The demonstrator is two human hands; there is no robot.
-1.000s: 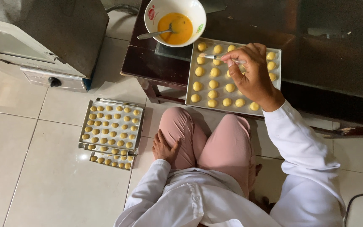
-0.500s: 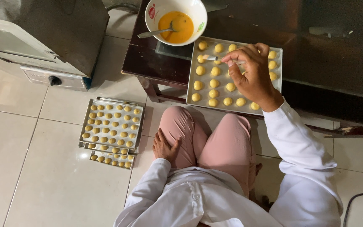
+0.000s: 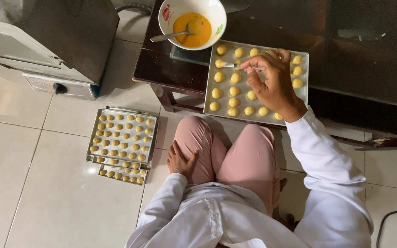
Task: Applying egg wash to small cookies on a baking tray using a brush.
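My right hand (image 3: 272, 82) reaches forward on an outstretched, white-sleeved arm, fingers (image 3: 253, 76) curled and pinched together with the wrist bent and the back of the hand up, while my left hand (image 3: 181, 160) lies flat, palm down, fingers spread, on my left thigh.

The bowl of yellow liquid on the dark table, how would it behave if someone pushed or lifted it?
The bowl looks like glazed ceramic, so probably stiff, fairly heavy and breakable. The yellow liquid would likely slosh if shoved fast. The spoon leans over the rim, so it may swing or slip out when the bowl tilts.
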